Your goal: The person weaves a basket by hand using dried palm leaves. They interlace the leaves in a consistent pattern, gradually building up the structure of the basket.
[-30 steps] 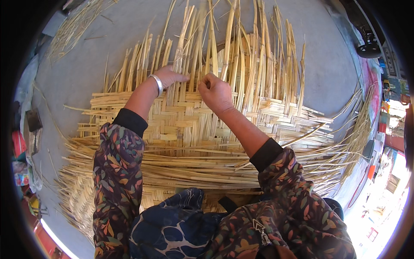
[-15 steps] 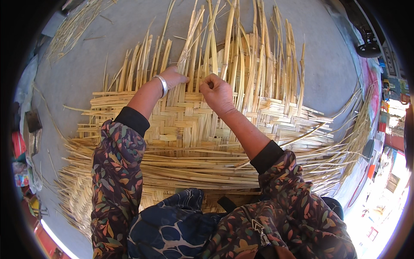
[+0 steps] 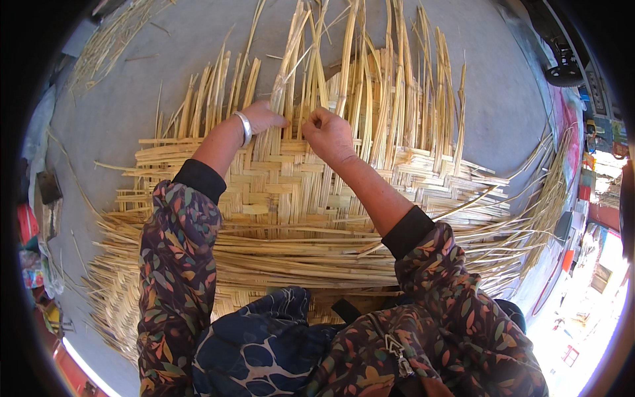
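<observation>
A mat (image 3: 284, 182) of flattened, straw-coloured reed strips, woven in a zigzag pattern, lies before me. Loose strip ends (image 3: 397, 99) stick out from its far side. My left hand (image 3: 264, 119), with a silver bangle at its wrist, is closed around several upright reed strips (image 3: 281, 92) at the edge of the weave. Just right of it, my right hand (image 3: 331, 137) is curled tight over the strips beside them, back of the hand toward me. Its fingertips are hidden, so exactly which strips it pinches cannot be made out.
A thick layer of long loose reeds (image 3: 311, 255) crosses the mat's near part, close to my knees. More reeds (image 3: 119, 43) lie on the grey floor (image 3: 192, 33) at the far left. Others fan out at the right (image 3: 546, 205). A dark block (image 3: 49, 187) stands at the left.
The right hand has shifted slightly away from me, its fist still curled. My left hand keeps nearly the same place on the strips. The mat looks unchanged.
</observation>
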Demonstrator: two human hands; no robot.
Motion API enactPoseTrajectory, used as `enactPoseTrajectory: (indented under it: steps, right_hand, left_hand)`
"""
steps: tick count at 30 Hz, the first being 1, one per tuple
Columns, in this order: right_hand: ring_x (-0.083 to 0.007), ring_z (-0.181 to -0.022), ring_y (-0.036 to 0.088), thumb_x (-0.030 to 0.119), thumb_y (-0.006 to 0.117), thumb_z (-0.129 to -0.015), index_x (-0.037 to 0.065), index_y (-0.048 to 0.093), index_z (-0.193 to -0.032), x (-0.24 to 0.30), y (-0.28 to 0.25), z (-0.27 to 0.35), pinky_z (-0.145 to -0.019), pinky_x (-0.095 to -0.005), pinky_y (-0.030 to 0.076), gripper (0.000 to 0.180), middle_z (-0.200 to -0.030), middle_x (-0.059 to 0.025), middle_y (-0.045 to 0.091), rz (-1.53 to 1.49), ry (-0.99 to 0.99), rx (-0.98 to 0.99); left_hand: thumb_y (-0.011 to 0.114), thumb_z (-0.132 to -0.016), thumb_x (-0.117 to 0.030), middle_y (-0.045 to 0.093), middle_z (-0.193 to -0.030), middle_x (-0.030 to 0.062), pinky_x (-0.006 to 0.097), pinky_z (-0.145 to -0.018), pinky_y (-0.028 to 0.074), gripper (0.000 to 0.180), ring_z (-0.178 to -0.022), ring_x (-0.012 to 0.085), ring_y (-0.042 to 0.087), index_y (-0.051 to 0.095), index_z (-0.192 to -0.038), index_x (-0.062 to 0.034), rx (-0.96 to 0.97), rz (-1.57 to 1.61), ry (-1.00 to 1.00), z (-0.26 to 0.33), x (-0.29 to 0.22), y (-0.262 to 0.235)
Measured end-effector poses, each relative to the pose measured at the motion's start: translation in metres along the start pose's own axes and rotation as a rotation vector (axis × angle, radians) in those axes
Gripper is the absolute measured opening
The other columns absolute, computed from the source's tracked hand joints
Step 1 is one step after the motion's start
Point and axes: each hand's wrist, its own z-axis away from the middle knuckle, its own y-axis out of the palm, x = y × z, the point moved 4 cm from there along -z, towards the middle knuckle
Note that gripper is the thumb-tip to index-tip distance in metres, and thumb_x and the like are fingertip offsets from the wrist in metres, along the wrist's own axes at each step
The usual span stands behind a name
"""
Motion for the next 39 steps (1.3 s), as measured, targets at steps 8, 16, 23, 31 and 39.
enactPoseTrajectory:
  steps: [8,16,23,31,39]
  right_hand:
    - [-0.0234,-0.062,0.057,0.021,0.058,-0.076,0.004,0.057,-0.075,-0.004,0.003,-0.010,-0.063,-0.0351,0.047,0.017,-0.067,-0.0120,0.060,0.103,0.089,-0.013]
    - [-0.0328,-0.076,0.061,0.023,0.055,-0.079,0.007,0.056,-0.081,-0.006,0.005,-0.002,-0.068,-0.0413,0.047,0.016,-0.078,-0.0162,0.063,0.001,0.203,-0.011]
    - [-0.0319,-0.083,0.062,0.028,0.056,-0.080,0.010,0.057,-0.086,0.001,0.008,-0.010,-0.071,-0.0424,0.048,0.019,-0.085,-0.0149,0.064,0.220,0.156,0.134]
    - [-0.0317,-0.082,0.062,0.027,0.054,-0.081,0.011,0.058,-0.088,0.006,0.008,-0.011,-0.071,-0.0424,0.048,0.018,-0.084,-0.0137,0.064,0.272,0.097,0.164]
    - [-0.0284,-0.083,0.062,0.021,0.053,-0.082,0.014,0.064,-0.095,-0.001,0.013,-0.006,-0.074,-0.0391,0.049,0.018,-0.086,-0.0106,0.065,0.176,-0.066,0.226]
  left_hand:
    - [0.069,-0.072,-0.016,0.065,-0.094,0.0077,0.030,-0.080,0.045,0.037,-0.085,0.0178,0.059,0.062,-0.104,-0.0006,-0.012,0.142,0.047,0.003,-0.002,0.006]
    - [0.072,-0.072,-0.011,0.065,-0.100,0.0099,0.031,-0.084,0.045,0.040,-0.089,0.0191,0.060,0.060,-0.109,-0.0006,-0.120,0.120,0.062,0.007,-0.005,0.009]
    - [0.072,-0.073,-0.009,0.066,-0.101,0.0105,0.030,-0.084,0.045,0.042,-0.089,0.0192,0.060,0.059,-0.111,0.0000,-0.110,0.126,0.073,0.000,0.001,0.011]
    - [0.077,-0.068,-0.018,0.065,-0.095,0.0165,0.033,-0.078,0.047,0.046,-0.085,0.0238,0.062,0.059,-0.104,0.0062,-0.280,0.030,0.142,-0.008,0.018,0.007]
    - [0.075,-0.072,-0.015,0.062,-0.105,0.0096,0.030,-0.088,0.043,0.055,-0.095,0.0167,0.057,0.051,-0.119,0.0019,-0.149,0.336,0.183,0.010,0.011,0.009]
